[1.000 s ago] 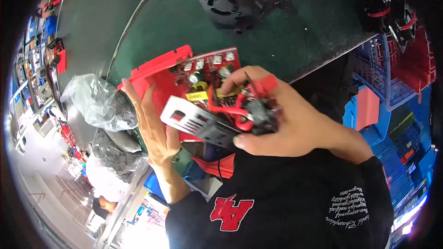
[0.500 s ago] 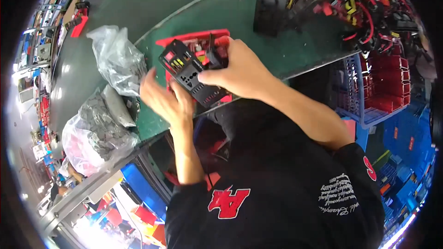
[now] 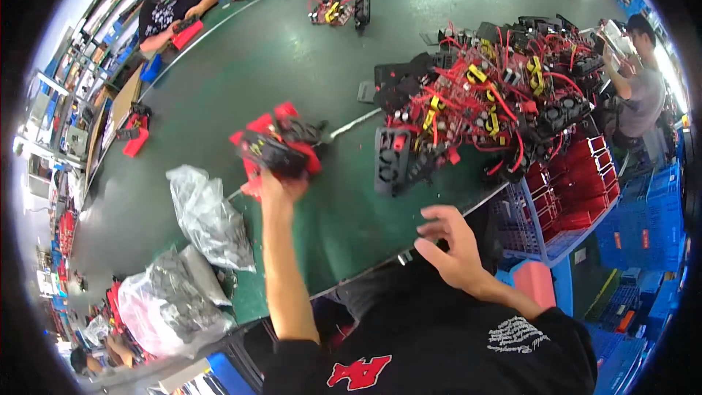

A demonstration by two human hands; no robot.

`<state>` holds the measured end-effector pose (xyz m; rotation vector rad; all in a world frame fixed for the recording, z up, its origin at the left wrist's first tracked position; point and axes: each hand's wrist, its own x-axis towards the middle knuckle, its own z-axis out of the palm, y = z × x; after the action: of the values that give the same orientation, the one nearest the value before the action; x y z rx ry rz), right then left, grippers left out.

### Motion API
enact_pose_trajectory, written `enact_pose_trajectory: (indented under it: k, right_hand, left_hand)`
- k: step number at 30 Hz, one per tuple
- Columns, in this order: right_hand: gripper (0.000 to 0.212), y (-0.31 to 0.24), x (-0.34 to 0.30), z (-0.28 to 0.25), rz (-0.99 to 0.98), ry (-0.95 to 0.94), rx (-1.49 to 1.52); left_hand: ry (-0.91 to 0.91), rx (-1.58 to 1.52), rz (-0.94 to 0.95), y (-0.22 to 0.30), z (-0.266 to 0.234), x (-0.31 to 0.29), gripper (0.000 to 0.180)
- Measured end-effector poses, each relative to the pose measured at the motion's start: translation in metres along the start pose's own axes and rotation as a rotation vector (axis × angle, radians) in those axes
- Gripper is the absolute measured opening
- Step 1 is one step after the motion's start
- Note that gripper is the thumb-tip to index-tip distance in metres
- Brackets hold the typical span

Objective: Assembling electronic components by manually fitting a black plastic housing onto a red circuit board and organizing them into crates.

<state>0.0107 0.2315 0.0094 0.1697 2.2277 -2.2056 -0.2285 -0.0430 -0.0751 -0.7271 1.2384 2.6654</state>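
My left hand point(image 3: 281, 192) reaches out over the green table and is closed on the near side of a red housing point(image 3: 313, 162). A black socket panel point(image 3: 274, 155) and other dark parts sit in the housing; all of it is smeared by motion, so I cannot tell whether it touches the tabletop. Nothing is held in my right hand point(image 3: 455, 250), which is above the near table edge with its fingers apart and slightly bent. Beyond it lies a large heap of circuit boards point(image 3: 486, 95) with red wires and yellow parts. A black panel point(image 3: 392, 159) rests at the heap's near left side.
Clear plastic bags point(image 3: 208, 216) of dark parts lie left of my arm, with another bulging bag point(image 3: 172, 307) nearer. A blue crate point(image 3: 545, 238) with red housings stands at the right. One person point(image 3: 175, 4) works at the far left, another point(image 3: 640, 84) at the far right.
The red housing with its black panel has moved away from me and left, carried by my left hand. My right hand has let go and drawn back to the right. The view has shifted, showing more table.
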Motion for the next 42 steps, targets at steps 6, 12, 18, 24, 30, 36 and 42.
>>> enact_pose_trajectory:
  k: [6,12,18,24,30,36,42]
  right_hand:
    - [0.036,-0.078,0.05,-0.029,-0.589,-0.019,-0.659]
    - [0.016,-0.158,0.293,0.0,-0.591,-0.024,-0.834]
    - [0.057,-0.05,0.586,-0.016,0.057,0.247,-0.89]
    - [0.027,-0.043,0.623,-0.018,0.622,-0.032,0.183]
    - [0.016,-0.164,0.469,0.055,0.331,-0.342,-0.454]
    - [0.023,-0.233,0.32,0.031,-0.163,-0.436,-0.946]
    - [0.024,-0.185,0.194,0.046,-0.232,-0.53,-0.901]
  left_hand:
    - [-0.195,0.289,0.162,0.123,0.026,0.201,0.07]
    - [-0.06,0.299,0.14,0.105,0.073,0.189,0.026]
    - [-0.561,0.5,0.127,0.051,0.094,0.026,0.025]
    - [-0.509,0.648,-0.21,0.013,0.058,-0.106,0.028]
    - [-0.398,0.364,-0.125,-0.01,0.032,-0.084,0.03]
    - [0.061,0.676,0.895,0.006,-0.002,-0.072,0.06]
    - [-0.848,-0.145,-0.175,0.038,-0.065,-0.125,0.105]
